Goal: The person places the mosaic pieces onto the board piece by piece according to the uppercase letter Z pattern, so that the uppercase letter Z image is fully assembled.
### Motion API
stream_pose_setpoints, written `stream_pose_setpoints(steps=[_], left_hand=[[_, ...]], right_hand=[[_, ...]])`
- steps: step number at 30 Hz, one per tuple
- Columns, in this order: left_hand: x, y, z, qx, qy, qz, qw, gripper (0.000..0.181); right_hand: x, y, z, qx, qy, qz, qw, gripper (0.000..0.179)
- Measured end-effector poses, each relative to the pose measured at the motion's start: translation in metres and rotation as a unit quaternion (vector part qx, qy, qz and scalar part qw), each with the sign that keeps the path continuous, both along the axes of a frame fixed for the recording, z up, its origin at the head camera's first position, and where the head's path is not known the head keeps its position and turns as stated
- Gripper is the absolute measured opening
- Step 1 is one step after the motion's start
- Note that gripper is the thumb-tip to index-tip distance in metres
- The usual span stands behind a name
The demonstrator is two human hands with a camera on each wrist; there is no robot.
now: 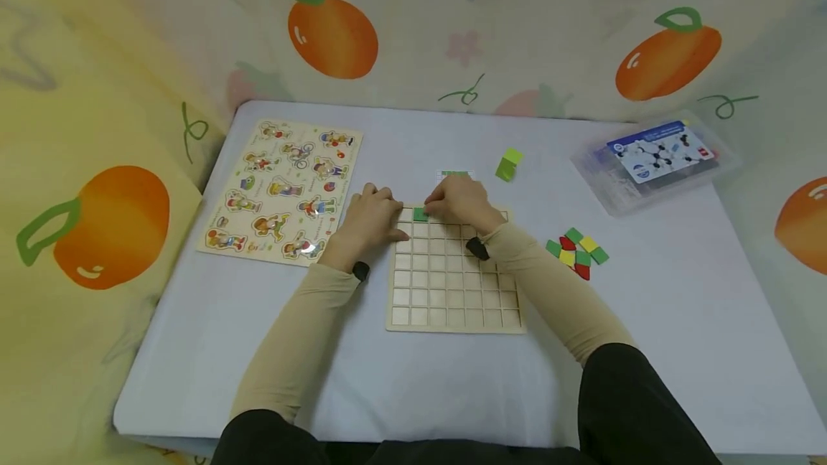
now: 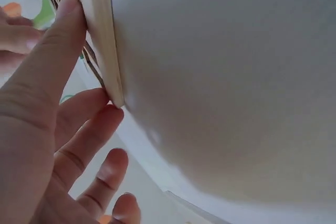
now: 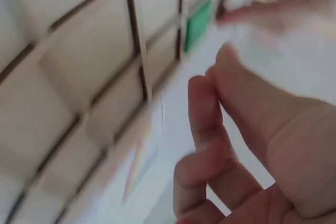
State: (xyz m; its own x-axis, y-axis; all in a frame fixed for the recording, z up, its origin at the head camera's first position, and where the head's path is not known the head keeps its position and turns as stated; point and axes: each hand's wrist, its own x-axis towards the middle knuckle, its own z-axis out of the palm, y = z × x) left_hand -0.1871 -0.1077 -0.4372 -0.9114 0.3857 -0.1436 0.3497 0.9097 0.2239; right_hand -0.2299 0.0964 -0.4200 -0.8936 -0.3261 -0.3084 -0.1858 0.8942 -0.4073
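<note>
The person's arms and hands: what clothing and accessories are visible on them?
Fitted beige fabric sleeves come out of black fabric sleeves. A small black object sits at each wrist. The left hand and right hand wear no gloves.

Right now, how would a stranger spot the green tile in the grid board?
Start at the white table; near its middle lies a pale wooden grid board. Go to its far row, second cell from the left. The green tile there is the only coloured square visible in the grid.
</note>
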Motion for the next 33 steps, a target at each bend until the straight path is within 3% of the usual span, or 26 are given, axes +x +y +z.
stream_pose_setpoints(steps=[4,9,13,17,21,25,29,33], left_hand=[[-0.001,0.001,0.003,-0.006,-0.001,0.001,1.0,0.049],[-0.002,0.002,0.007,-0.011,-0.005,0.004,0.9999,0.045],[-0.003,0.004,0.006,-0.013,-0.004,0.002,0.9999,0.047],[-0.001,0.004,0.004,-0.013,-0.009,0.0,0.9999,0.038],[0.001,0.003,0.001,-0.017,-0.011,-0.003,0.9998,0.04],[0.002,0.002,0.0,-0.015,-0.004,-0.005,0.9999,0.039],[0.0,0.003,0.0,-0.017,-0.006,-0.007,0.9998,0.039],[0.001,0.004,0.0,-0.02,-0.005,-0.007,0.9998,0.039]], right_hand=[[0.004,0.044,0.01,-0.001,0.026,-0.024,0.9994,0.027],[0.015,0.116,0.021,0.06,0.033,-0.091,0.9934,0.031],[0.031,0.174,0.023,0.097,0.005,-0.152,0.9837,0.033],[0.044,0.213,0.018,0.096,-0.046,-0.163,0.9808,0.038],[0.048,0.225,0.008,0.064,-0.081,-0.15,0.9833,0.041],[0.047,0.226,0.004,0.024,-0.082,-0.141,0.9864,0.037],[0.045,0.223,0.011,-0.019,-0.071,-0.148,0.9863,0.034],[0.04,0.2,0.019,-0.048,-0.042,-0.153,0.9862,0.035]])
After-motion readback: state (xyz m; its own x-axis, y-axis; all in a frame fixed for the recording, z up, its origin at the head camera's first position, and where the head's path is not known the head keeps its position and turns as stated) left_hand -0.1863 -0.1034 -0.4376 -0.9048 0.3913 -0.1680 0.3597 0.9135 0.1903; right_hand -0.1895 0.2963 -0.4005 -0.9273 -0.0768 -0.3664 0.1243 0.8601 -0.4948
